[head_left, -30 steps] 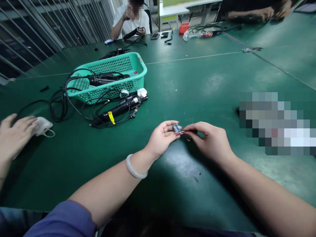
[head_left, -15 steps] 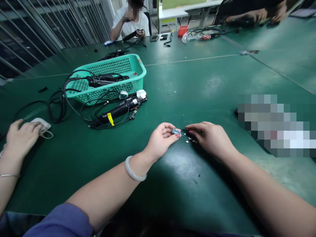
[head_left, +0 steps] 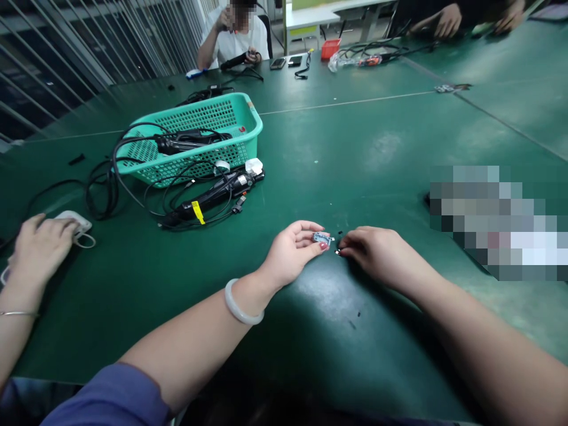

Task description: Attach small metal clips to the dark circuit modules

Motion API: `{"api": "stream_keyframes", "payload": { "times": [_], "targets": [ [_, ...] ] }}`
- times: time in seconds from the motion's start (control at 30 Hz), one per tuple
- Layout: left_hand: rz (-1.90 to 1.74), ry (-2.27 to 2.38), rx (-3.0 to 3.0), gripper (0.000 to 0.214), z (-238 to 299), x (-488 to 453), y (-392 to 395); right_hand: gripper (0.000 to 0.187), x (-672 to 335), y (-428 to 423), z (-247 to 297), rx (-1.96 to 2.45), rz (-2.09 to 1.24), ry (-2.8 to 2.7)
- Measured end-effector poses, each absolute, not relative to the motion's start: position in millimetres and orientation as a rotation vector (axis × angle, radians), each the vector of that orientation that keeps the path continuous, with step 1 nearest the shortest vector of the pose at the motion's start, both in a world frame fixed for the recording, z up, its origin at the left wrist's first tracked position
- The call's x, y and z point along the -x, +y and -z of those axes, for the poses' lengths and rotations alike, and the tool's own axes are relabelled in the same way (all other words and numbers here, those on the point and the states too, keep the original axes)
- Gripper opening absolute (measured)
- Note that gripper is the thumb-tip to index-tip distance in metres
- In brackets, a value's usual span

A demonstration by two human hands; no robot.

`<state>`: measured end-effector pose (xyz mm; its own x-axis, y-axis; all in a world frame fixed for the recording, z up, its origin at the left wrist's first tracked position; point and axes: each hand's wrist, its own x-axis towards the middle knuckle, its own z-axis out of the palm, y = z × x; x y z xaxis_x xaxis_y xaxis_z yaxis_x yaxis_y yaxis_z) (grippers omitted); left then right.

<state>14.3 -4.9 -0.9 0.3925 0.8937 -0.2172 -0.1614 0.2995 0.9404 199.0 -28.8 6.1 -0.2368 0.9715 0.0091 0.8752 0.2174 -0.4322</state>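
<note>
Between thumb and fingers, my left hand (head_left: 295, 248) pinches a small bluish-grey rectangular piece (head_left: 322, 238), too small to name more closely; a light tip sticks out at its right end. My right hand (head_left: 375, 248) is lowered to the table just to the right of it, fingertips drawn together. Beside those fingertips lies a tiny whitish bit (head_left: 338, 252), and a small dark bit (head_left: 340, 232) rests just beyond. The right fingers hide whatever may be between them.
Left of centre stand a green plastic basket (head_left: 255, 121) with black cabled devices and, before it, a black device (head_left: 213, 198) with a yellow tag. At far left, another person's hand (head_left: 42, 248) rests on a white device (head_left: 82, 222). A pixelated object (head_left: 492, 231) lies right.
My right hand has lowered slightly, its fingers now at the tiny bits on the table. The piece in my left hand has turned a little and shows more of its face.
</note>
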Motion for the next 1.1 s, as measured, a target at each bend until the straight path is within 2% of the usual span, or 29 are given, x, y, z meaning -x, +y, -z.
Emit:
{"api": "stream_keyframes", "payload": {
  "times": [0.57, 0.9, 1.1],
  "targets": [
    [-0.845, 0.882, -1.073, 0.022, 5, -14, -5, 0.017, -188, -36, -17, 1.666, -0.419, -1.983],
    [-0.835, 0.892, -1.129, 0.023, 3, -14, -4, 0.018, -186, -33, -14, 1.505, -1.126, -1.513],
    [-0.864, 0.893, -1.079, 0.026, 2, -15, -6, 0.021, -186, -31, -13, 1.395, -1.29, -1.351]
  ]
}}
